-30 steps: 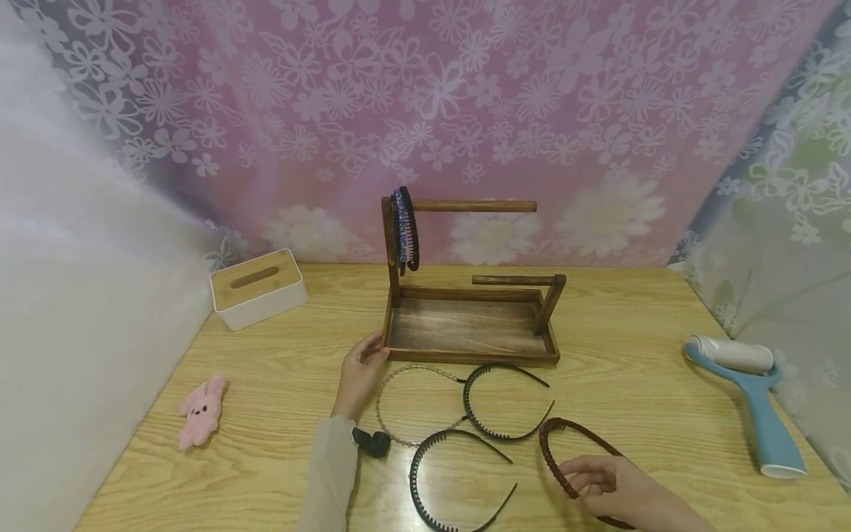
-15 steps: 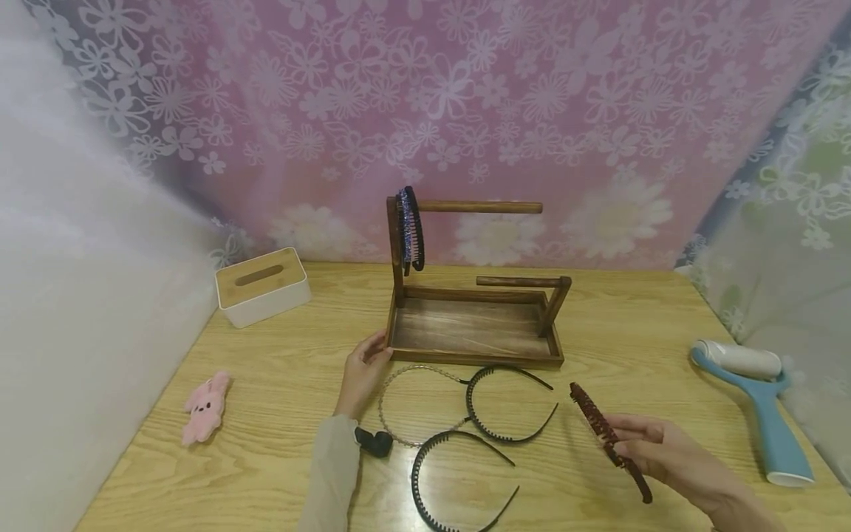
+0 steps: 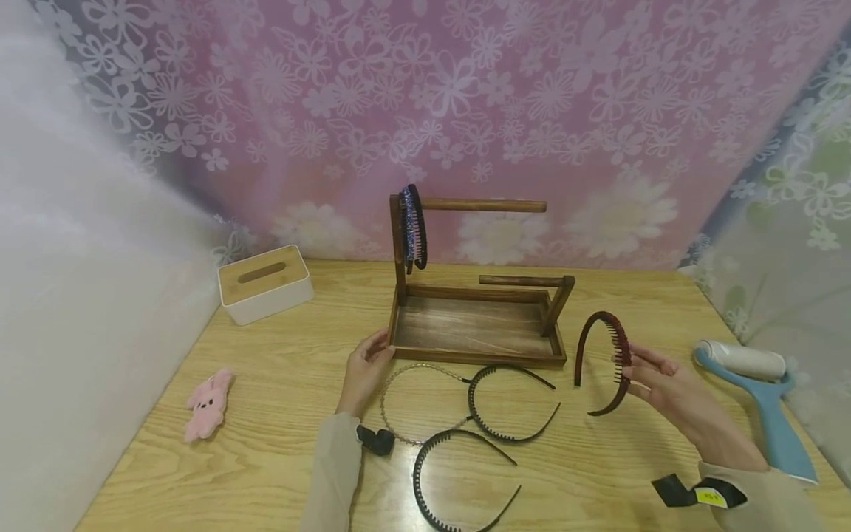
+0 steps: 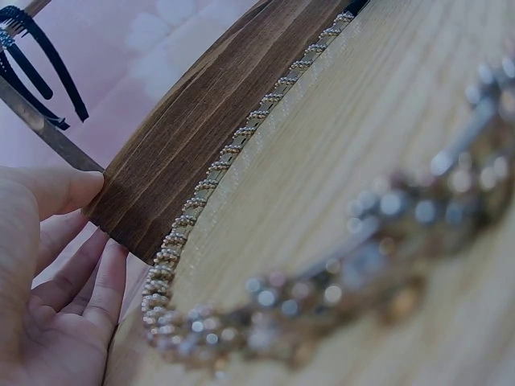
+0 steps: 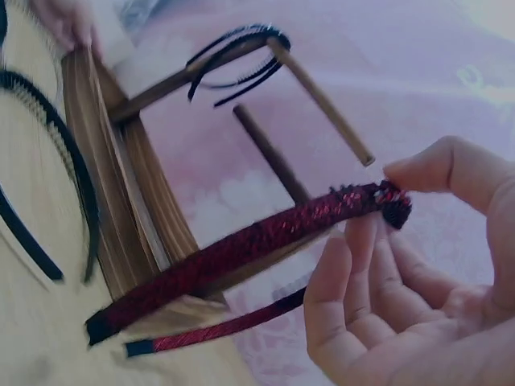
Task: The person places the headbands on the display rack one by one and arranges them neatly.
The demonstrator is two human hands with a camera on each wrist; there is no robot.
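My right hand pinches a dark red sequined headband by the middle of its arch, in the air right of the wooden rack. In the right wrist view its two ends point away from the fingers. My left hand holds the front left corner of the brown wooden headband rack, thumb and fingers on either side of the corner in the left wrist view. Blue glittery and black headbands hang at the left end of the rack's upper bar. A beaded headband lies in front of the tray.
A black toothed headband touches the beaded one, and another black headband lies nearer. A tissue box and pink plush toy are on the left. A blue-handled lint roller lies far right.
My right hand has lifted the red headband off the table, turned it upright and carried it forward, to the right of the rack. The left hand has stayed at the rack's corner.
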